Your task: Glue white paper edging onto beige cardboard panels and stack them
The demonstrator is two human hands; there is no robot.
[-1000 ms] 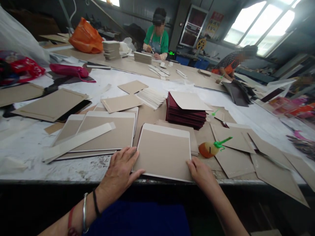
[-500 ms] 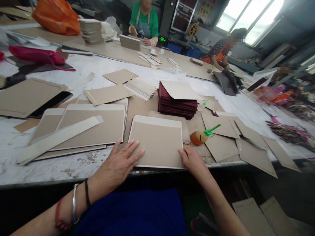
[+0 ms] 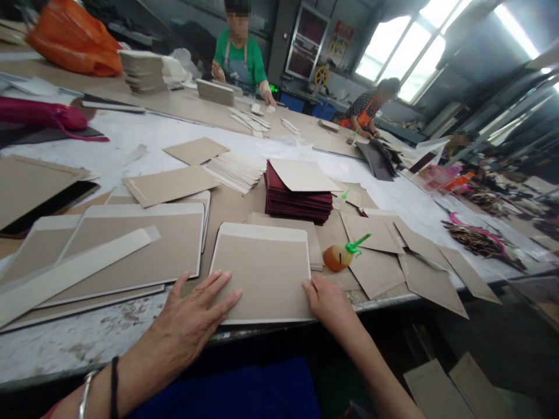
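Observation:
A beige panel with a pale band along its far edge and thin white borders [image 3: 264, 270] lies flat at the table's front edge. My left hand [image 3: 196, 311] rests on its left side with fingers spread. At the right edge, my right hand [image 3: 325, 297] is closed, thumb and fingers pinching the panel's side. Just beyond it stands a stack of dark red pieces [image 3: 297, 201] topped by a pale sheet [image 3: 303, 174]. A squat bottle of amber liquid with a green nozzle [image 3: 338, 256] sits to the right of the panel.
Similar bordered panels [image 3: 131, 244] overlap on the left, a pale strip [image 3: 87, 273] across them. Loose beige boards [image 3: 430, 282] spread rightward, some overhanging the table edge. Farther back are a bundle of white strips [image 3: 236, 170], an orange bag [image 3: 74, 41] and a person in green [image 3: 240, 61].
The view has shifted, so the table's contents appear lower and further left. Both my hands keep their places on the panel. The person in green has stretched an arm toward small white pieces.

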